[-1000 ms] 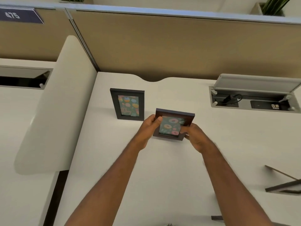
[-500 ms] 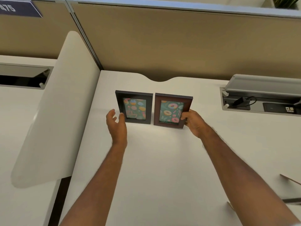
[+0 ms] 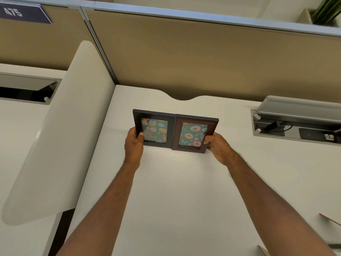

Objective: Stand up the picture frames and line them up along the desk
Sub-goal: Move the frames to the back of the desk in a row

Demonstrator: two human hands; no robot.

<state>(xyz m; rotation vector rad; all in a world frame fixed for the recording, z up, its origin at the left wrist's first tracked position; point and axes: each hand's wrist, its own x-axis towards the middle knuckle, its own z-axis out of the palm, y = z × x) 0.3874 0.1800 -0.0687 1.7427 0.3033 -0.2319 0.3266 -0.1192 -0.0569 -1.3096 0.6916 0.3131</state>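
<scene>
While both stand upright on table (image 3: 184, 191), black frame (image 3: 154, 128) touches brown frame (image 3: 195, 133). Left hand (image 3: 133, 143) pinches black's outer edge; right hand (image 3: 216, 145) pinches brown's. Likely light, rigid, tippy; hold side rails.

A tan cubicle partition (image 3: 203, 58) backs the white table (image 3: 184, 191). An open cable tray (image 3: 299, 130) holding a black plug sits at right; a "475" sign (image 3: 22, 12) and a plant (image 3: 326, 10) lie above.

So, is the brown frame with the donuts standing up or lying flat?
Standing up. The brown frame rests on its lower edge on the desk, face forward, against the black frame; the right hand holds it.
</scene>
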